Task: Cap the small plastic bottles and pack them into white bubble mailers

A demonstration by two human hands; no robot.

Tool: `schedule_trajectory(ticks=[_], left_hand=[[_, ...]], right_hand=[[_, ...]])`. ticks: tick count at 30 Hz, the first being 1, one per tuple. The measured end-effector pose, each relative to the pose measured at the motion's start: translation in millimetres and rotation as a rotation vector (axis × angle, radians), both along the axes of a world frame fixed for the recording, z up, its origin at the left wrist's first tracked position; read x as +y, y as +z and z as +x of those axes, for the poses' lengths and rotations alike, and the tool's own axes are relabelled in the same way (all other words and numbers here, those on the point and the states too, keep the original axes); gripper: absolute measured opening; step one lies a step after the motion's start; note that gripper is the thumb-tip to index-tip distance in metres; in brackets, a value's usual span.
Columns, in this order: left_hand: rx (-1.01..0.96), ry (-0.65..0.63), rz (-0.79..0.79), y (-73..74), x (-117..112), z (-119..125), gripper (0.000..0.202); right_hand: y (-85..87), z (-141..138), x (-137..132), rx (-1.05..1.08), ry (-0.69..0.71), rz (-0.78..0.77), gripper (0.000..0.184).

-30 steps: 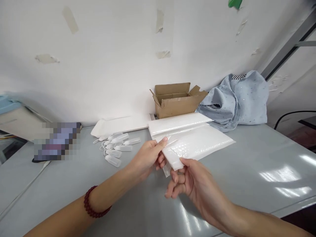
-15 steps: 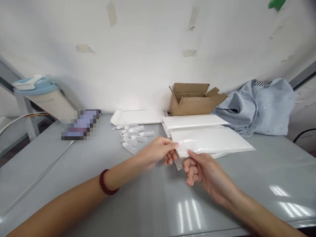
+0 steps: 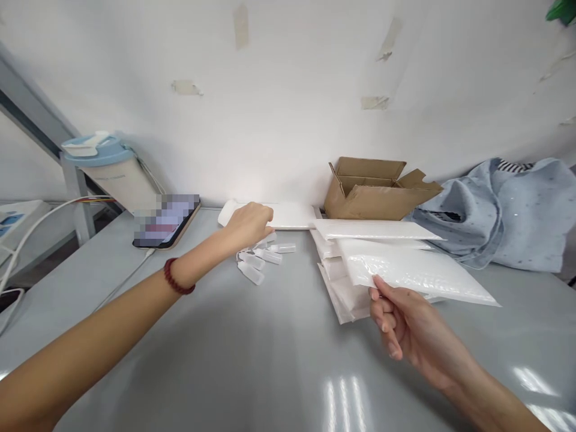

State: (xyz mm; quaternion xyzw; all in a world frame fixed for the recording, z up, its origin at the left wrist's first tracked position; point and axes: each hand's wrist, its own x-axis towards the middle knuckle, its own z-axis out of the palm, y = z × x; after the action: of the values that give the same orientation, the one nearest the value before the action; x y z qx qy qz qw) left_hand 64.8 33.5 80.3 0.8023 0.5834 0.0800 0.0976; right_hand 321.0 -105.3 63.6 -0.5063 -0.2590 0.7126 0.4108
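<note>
My right hand pinches the near left corner of a white bubble mailer between thumb and fingers. That mailer is tilted above other white bubble mailers piled on the table. My left hand is at the back, palm down, over the far side of a bunch of small translucent plastic bottles. It overlaps a flat white padded envelope lying by the wall. The left fingertips point down and are mostly hidden behind the hand, so I cannot see whether they grip anything.
An open cardboard box stands behind the mailers, beside a light blue cloth bag. At the left are a phone on a white cable and a cup with a blue lid. All rest on a grey table against a white wall.
My left hand has let go of the mailer and moved left and back to the small bottles. My right hand still pinches the mailer. The view has shifted left.
</note>
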Motion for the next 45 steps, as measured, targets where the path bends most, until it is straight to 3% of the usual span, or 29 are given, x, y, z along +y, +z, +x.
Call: schedule_trajectory(ticks=[4, 9, 14, 21, 30, 39, 43, 45], left_hand=[[0.156, -0.045, -0.014, -2.9, 24.9, -3.1, 0.024], [0.29, -0.092, -0.041, 4.6, 32.1, -0.8, 0.024], [0.394, -0.168, -0.024, 7.9, 33.0, 2.2, 0.025], [0.521, -0.289, 0.098, 4.0, 21.9, 25.0, 0.021], [0.571, -0.321, 0.225, 7.3, 20.1, 27.0, 0.025], [0.514, -0.181, 0.545, 35.4, 14.2, -2.8, 0.029], [0.38, -0.135, 0.822, 30.6, -22.8, -23.1, 0.027], [0.256, -0.335, 1.053, 18.2, -52.3, -29.2, 0.015]], right_hand=[[-2.1, -3.4, -3.4, 0.056, 0.036, 0.008, 0.033], [-3.5, -4.6, -8.3, 0.119, 0.125, 0.017, 0.037], [-4.6, -4.2, -9.8, 0.13, 0.14, 0.038, 0.038], [-6.6, -9.2, -11.3, 0.092, 0.096, 0.053, 0.039], [-10.3, -14.3, -18.8, 0.123, 0.207, -0.007, 0.049], [-10.0, -17.1, -17.7, 0.098, 0.256, 0.064, 0.05], [-5.7, -15.5, -17.4, 0.127, 0.325, 0.139, 0.05], [-3.4, -15.1, -16.2, 0.169, 0.325, 0.161, 0.053]])
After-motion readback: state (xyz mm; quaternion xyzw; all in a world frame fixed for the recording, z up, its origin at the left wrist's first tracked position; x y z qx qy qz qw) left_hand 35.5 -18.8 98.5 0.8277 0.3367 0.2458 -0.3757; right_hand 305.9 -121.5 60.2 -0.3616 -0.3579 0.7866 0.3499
